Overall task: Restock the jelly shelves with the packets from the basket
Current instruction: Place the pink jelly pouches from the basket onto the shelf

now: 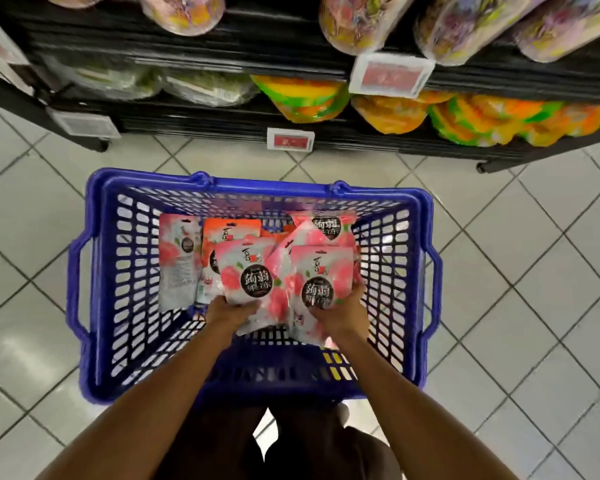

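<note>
A blue plastic basket (125, 271) sits on the pale tiled floor (534, 271), just in front of a black shelf unit (222, 123). Both of the person's arms reach down into it from the near edge of the view.

The left hand (229, 311) grips the near end of a pink jelly packet (245, 271), with the thumb on its printed face and the fingers curled under it. The right hand (340, 313) is clamped on a second pink packet (321, 275) just to the right, fingers wrapped round its near right corner. The 2 held packets are tilted up with their faces toward the camera. A crumpled packet lies between them.

More packets lie loose in the basket:
- a back-facing packet (179, 258) leans by the left wall
- an orange-topped packet (229, 233) lies beside it
- a far packet (326, 225) with a round black label lies toward the far right

On the lower shelf, orange and green bags (305, 98) lie to the right and pale greenish bags (201, 86) to the left. The shelf above holds pink and purple bags (361, 22). A small price tag (290, 140) hangs on the lower shelf's edge and a larger price tag (390, 75) on the edge above. Both are too blurred to read.
</note>
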Motion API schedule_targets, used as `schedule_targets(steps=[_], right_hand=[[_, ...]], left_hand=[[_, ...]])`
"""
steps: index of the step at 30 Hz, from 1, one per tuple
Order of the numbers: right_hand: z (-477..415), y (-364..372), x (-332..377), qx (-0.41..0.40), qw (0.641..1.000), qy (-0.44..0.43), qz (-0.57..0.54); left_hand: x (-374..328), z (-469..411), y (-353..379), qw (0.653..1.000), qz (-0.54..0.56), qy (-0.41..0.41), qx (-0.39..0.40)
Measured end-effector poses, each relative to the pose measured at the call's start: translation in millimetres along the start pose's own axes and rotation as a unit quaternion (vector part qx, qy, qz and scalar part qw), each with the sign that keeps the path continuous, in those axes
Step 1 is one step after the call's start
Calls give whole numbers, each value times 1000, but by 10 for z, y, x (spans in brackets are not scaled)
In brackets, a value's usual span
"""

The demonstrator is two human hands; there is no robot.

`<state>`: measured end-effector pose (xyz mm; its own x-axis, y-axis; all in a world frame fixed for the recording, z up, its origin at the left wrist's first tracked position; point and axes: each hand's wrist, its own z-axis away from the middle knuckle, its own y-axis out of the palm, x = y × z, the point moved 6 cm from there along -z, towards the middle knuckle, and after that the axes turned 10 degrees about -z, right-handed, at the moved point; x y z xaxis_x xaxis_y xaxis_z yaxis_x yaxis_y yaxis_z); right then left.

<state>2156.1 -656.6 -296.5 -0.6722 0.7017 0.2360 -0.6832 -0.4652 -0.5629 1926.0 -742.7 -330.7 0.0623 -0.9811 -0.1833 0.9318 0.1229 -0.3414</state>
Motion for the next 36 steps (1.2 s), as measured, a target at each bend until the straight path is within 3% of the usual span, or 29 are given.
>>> schedule_targets(steps=[5,10,14,19,23,29,36], right_hand=[[369,-439,239,40,997,24,66],[1224,-1164,636,31,994,15,-103],[2120,-1932,1073,69,933,-12,-353],[3363,-2845,1787,183,842,-83,-502],[4238,-3415,2273,190,819,-150,-521],[5343,-4189,2871,99,822,-304,-472],[6322,-4959,3415,63,765,-454,-453]], left_hand=[[-251,509,-307,1000,5,1,25],[-642,1606,-866,995,46,36,76],[-1167,2825,-1457,986,58,86,130],[-1849,4409,-2157,962,66,194,180],[-2403,5418,-2751,936,69,310,154],[-2967,6591,-3447,877,59,458,134],[-3408,7593,-3819,808,54,578,101]])
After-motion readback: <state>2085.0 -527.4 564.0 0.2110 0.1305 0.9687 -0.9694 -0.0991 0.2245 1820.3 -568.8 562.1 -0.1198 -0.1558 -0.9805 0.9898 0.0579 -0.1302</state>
